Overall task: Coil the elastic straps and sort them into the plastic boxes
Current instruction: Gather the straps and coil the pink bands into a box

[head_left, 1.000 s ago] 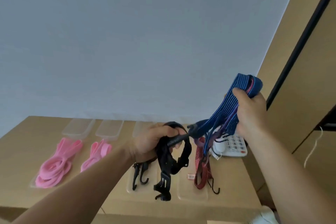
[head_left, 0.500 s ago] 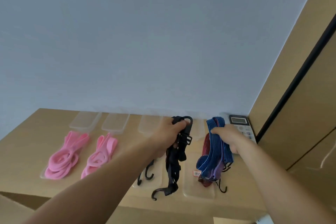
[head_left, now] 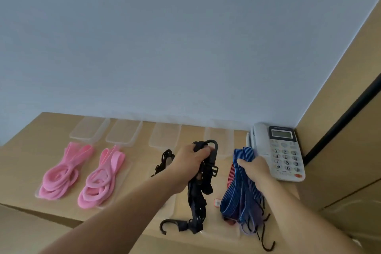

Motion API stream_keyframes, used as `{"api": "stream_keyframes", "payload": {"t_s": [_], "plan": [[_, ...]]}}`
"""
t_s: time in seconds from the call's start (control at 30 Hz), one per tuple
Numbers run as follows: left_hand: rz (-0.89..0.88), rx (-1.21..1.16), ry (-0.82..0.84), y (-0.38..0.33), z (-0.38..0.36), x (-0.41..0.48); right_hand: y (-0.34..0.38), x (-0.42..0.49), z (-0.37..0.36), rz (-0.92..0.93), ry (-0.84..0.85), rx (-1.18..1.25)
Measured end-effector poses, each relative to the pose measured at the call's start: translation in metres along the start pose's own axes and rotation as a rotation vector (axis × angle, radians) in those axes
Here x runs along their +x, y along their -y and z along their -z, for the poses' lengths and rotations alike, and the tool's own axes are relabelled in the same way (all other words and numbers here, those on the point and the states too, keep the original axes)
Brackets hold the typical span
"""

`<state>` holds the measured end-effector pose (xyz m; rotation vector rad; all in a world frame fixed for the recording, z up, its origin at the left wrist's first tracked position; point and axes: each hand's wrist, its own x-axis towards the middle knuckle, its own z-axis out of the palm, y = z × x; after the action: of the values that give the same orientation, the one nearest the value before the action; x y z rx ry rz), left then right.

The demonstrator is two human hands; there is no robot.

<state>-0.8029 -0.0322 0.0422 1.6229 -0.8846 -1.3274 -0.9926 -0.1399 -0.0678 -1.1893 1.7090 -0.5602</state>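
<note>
Hands both clenched: left hand (head_left: 190, 164) around the black strap (head_left: 197, 199), right hand (head_left: 255, 169) seemingly around the blue straps (head_left: 234, 198).

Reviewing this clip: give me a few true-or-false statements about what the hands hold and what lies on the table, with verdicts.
1. The left hand grips a black strap with hooks. True.
2. The right hand holds nothing. False: it holds the blue striped straps.
3. Two pink strap bundles lie on the left part of the table. True.
4. The telephone stands between the pink bundles. False: it stands at the table's far right corner, next to the right hand.
</note>
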Motion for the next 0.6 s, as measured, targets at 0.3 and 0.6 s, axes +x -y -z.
{"api": "stream_keyframes", "payload": {"t_s": [0.3,0.6], "plan": [[0.025,0.021,-0.024,0.005,-0.01,0.01,-0.002,-0.012,-0.007,0.326,-0.153,-0.299],[-0.036,0.018,0.017,-0.008,0.0,-0.003,0.023,-0.042,0.005,0.48,-0.131,-0.426]]}}
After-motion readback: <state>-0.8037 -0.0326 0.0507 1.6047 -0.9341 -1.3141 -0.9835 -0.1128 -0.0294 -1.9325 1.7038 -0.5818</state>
